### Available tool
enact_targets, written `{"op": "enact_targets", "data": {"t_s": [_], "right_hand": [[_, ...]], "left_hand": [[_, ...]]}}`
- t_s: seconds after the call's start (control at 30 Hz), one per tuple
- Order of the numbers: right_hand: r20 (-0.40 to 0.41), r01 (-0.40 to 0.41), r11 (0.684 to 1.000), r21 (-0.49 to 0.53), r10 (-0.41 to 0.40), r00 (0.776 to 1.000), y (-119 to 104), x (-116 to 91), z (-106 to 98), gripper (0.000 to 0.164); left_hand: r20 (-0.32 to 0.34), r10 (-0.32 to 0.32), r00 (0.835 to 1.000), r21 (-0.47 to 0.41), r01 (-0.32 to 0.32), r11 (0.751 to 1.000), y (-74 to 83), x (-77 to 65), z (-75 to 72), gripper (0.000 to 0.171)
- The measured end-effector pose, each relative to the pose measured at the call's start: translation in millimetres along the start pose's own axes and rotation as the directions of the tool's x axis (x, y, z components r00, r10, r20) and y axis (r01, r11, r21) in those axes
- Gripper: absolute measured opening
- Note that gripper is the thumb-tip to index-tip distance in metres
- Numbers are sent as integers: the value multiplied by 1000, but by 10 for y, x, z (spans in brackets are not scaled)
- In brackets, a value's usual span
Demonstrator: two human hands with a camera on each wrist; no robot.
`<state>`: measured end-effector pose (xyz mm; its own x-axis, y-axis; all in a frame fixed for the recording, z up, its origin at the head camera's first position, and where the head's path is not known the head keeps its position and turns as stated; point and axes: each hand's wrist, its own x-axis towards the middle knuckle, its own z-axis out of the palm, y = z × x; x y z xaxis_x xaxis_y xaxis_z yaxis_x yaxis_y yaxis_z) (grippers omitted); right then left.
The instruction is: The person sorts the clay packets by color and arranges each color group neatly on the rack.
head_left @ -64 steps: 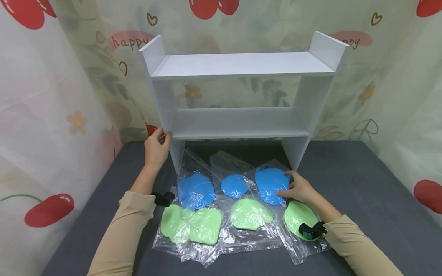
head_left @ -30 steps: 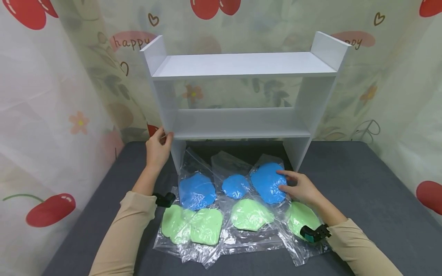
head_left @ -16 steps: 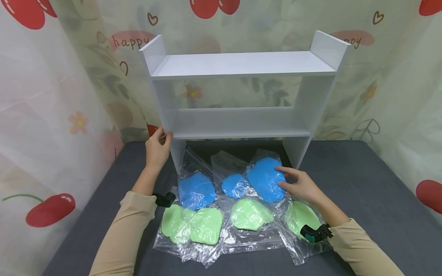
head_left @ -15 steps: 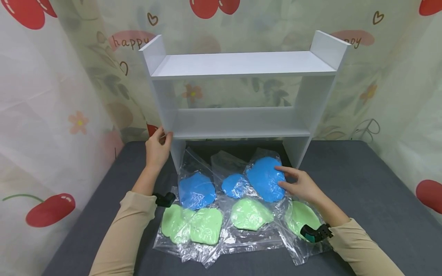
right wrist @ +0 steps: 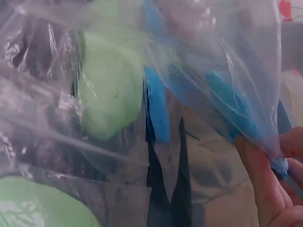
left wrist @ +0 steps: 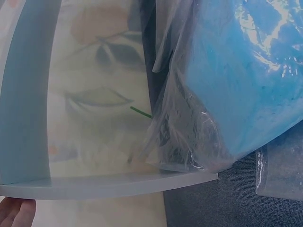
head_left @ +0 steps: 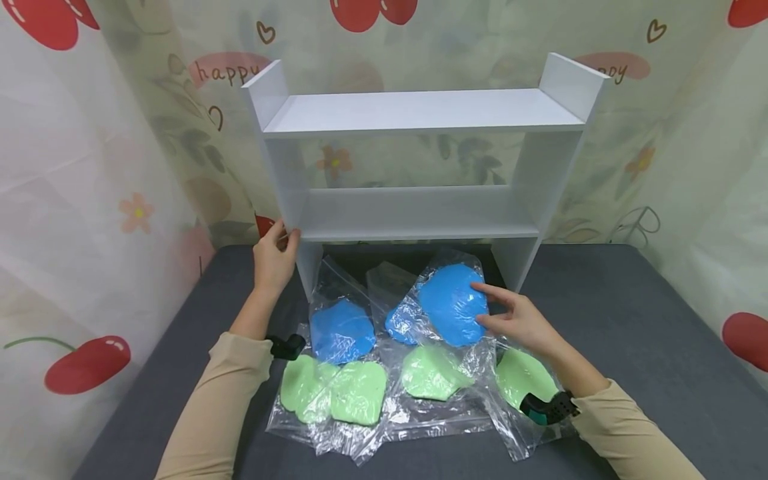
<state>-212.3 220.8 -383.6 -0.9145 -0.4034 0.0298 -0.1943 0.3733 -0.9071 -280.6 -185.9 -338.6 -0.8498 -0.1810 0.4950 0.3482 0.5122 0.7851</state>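
Note:
My right hand (head_left: 521,320) pinches the right edge of a clear plastic bag holding a blue clay-like lump (head_left: 451,303). In the right wrist view, thumb and fingers (right wrist: 258,165) grip the gathered plastic, and the bag (right wrist: 236,99) hangs tilted. It overlaps the smaller blue lump (head_left: 399,327) in the middle. My left hand (head_left: 275,260) holds the left side panel of a white shelf unit (head_left: 414,210), its fingers at the panel's front edge. In the left wrist view only some fingertips (left wrist: 19,213) show beside the panel, near another bagged blue lump (left wrist: 246,85).
Another bagged blue lump (head_left: 342,331) lies at the left. In front lie several bagged green lumps, including a middle one (head_left: 433,373) and a right one (head_left: 525,379). All rest on a dark grey table (head_left: 624,333). A patterned curtain (head_left: 408,40) stands behind the shelf.
My right hand has drawn the blue lump's bag leftward and up toward the shelf, so it covers more of the middle blue lump. The left hand has stayed on the panel.

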Motion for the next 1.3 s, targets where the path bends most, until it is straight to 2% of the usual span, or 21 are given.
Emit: {"op": "enact_targets", "data": {"t_s": [0.2, 0.53, 0.73, 1.3], "right_hand": [[29, 32, 997, 76, -34, 999, -59, -2, 51, 67], [69, 40, 992, 117, -48, 996, -145, -19, 112, 71], [87, 90, 986, 138, -103, 991, -209, -17, 146, 70], [113, 189, 977, 102, -200, 973, -376, -7, 214, 67]], "left_hand": [[1, -2, 1000, -1, 2, 1000, -1, -2, 0, 37], [-3, -9, 1000, 5, 9, 1000, -6, -5, 6, 37], [-8, -10, 1000, 8, 10, 1000, -9, 2, 10, 36], [-6, -9, 1000, 6, 9, 1000, -10, 1, 10, 37]]}}
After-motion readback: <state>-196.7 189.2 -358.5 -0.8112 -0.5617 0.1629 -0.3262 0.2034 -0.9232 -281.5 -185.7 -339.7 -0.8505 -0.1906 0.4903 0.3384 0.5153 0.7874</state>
